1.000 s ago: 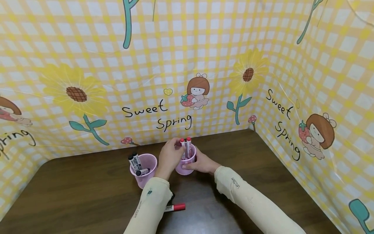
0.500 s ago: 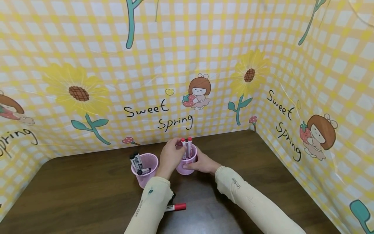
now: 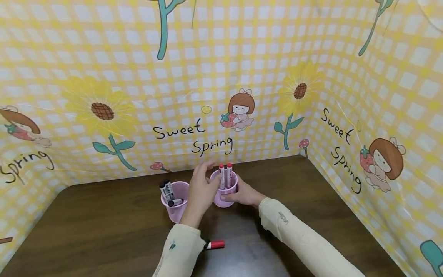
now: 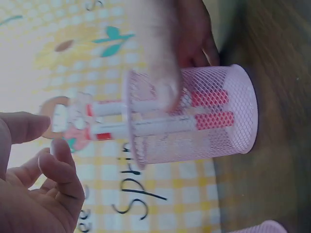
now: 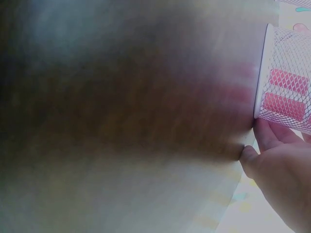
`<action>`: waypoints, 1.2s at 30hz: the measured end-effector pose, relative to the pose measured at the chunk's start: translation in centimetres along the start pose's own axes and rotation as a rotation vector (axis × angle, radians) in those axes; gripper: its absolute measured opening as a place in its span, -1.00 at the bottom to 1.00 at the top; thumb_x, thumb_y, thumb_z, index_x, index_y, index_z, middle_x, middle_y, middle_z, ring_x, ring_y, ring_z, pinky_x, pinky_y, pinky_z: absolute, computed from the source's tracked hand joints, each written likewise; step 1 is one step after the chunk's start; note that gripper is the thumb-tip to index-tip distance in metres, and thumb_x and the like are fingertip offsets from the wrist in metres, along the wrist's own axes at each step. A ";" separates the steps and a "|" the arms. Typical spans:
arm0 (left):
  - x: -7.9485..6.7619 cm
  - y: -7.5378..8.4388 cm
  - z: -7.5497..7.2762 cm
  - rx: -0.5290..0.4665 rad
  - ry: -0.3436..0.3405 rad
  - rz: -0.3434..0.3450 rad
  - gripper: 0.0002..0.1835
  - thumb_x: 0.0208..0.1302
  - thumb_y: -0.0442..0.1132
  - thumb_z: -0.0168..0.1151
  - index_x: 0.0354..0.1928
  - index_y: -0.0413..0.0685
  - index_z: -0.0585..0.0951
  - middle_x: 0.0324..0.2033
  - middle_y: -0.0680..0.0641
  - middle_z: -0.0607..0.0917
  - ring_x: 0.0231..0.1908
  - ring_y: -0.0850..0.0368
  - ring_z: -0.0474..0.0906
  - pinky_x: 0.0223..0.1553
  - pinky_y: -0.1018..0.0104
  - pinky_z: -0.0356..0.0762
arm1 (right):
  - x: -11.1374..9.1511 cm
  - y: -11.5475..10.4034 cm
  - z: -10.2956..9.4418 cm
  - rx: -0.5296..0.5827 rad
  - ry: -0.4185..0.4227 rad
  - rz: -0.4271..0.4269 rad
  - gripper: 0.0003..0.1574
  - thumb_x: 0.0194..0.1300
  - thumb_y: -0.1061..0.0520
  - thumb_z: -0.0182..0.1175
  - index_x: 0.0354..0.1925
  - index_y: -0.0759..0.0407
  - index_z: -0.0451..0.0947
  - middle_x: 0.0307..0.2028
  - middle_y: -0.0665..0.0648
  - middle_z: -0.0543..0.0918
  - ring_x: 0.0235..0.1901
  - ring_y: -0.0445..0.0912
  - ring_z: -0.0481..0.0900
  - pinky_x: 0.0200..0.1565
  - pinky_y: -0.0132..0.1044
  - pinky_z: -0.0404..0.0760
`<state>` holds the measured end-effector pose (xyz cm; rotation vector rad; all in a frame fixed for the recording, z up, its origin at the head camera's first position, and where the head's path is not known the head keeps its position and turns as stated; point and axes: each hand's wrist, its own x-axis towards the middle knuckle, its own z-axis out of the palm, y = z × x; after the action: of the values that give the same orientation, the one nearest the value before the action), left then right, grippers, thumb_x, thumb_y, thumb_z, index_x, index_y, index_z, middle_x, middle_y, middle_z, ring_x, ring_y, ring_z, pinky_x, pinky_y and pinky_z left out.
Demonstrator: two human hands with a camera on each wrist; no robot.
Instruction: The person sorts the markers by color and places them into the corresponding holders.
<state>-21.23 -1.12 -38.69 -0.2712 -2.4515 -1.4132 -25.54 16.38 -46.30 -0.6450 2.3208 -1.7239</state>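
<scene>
In the head view my left hand [image 3: 203, 192] hovers beside the right pink mesh pen holder [image 3: 218, 200], its fingers apart and empty. Two red-capped markers [image 3: 229, 177] stand upright in that holder. My right hand [image 3: 245, 193] grips the holder from the right, thumb across its front. The left wrist view shows my left thumb and fingers [image 4: 46, 182] clear of the marker ends [image 4: 102, 136]; red lengths show through the mesh. In the right wrist view, my right hand [image 5: 279, 160] is at the base of the holder [image 5: 286, 53].
Left of my left hand, a second pink pen holder [image 3: 175, 213] holds several black-capped markers [image 3: 168, 188]. A red marker [image 3: 216, 244] lies on the brown table [image 3: 114, 219] near my left sleeve, which partly hides it. A yellow checked cloth [image 3: 173, 96] rises behind and to the right.
My left fingers have let go of the left red-capped marker and spread, drawing back slightly. My right hand keeps its grip on the pen holder. The head view has shifted a little.
</scene>
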 end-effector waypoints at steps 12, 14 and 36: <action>-8.0 -2.6 -5.3 0.202 -0.434 0.086 -0.76 0.10 -0.27 0.34 -0.16 -0.01 0.60 -0.24 0.05 0.58 -0.19 0.04 0.53 -0.16 0.07 0.44 | 0.3 1.3 0.0 -0.070 0.048 0.037 0.17 -0.03 0.07 0.49 0.39 0.02 0.00 0.11 0.10 0.45 0.10 -0.03 0.38 0.18 -0.07 0.24; -9.0 -3.7 -6.2 0.269 -0.504 0.079 -0.72 0.04 -0.28 0.37 -0.15 -0.03 0.60 -0.25 0.04 0.57 -0.20 0.02 0.53 -0.18 0.04 0.45 | 0.3 1.4 0.0 -0.059 0.050 0.036 0.16 -0.03 0.08 0.48 0.39 0.01 0.01 0.12 0.11 0.44 0.11 -0.01 0.37 0.18 -0.06 0.23; -11.3 -8.1 -9.1 0.501 -0.450 0.033 -0.69 -0.29 -0.43 0.34 -0.51 0.07 0.46 -0.54 0.09 0.36 -0.52 0.15 0.34 -0.48 0.21 0.32 | 0.4 1.7 0.2 -0.023 0.034 0.057 0.27 -0.03 0.11 0.49 0.44 -0.02 -0.09 0.22 0.13 0.35 0.18 0.03 0.31 0.20 0.01 0.21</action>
<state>-11.64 -13.25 -44.90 -0.5550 -3.0383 -0.7341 -26.24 16.42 -47.89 -0.5525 2.3609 -1.6983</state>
